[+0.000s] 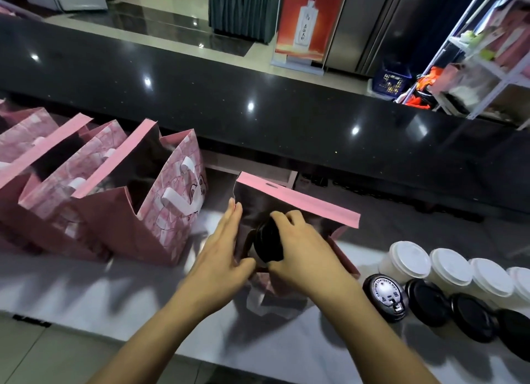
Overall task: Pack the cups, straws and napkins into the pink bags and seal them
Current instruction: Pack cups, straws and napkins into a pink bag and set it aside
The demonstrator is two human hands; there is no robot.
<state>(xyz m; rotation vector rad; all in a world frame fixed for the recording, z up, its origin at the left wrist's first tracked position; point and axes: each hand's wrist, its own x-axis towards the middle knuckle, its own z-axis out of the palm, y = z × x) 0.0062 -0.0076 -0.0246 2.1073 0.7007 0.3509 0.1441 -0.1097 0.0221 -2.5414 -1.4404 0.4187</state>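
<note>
My right hand (298,240) is gripping a black-lidded cup (268,241) inside the open pink bag (298,197) — my left hand (222,248), fingers straight, is pressing the bag's left wall.

The open pink bag (298,202) is standing mid-counter, its mouth largely taken up by the right hand (304,246) gripping a black-lidded cup (268,244), while the left hand (223,254) is lying against the bag's left edge. To the left, a row of pink bags (114,200) is crowding the worktop (86,297). To the right, two rows of lidded cups (447,286) are blocking the near right (white lids behind, black in front). The raised dark ledge (200,96) is closing off the far side. The near left worktop is lying bare.
</note>
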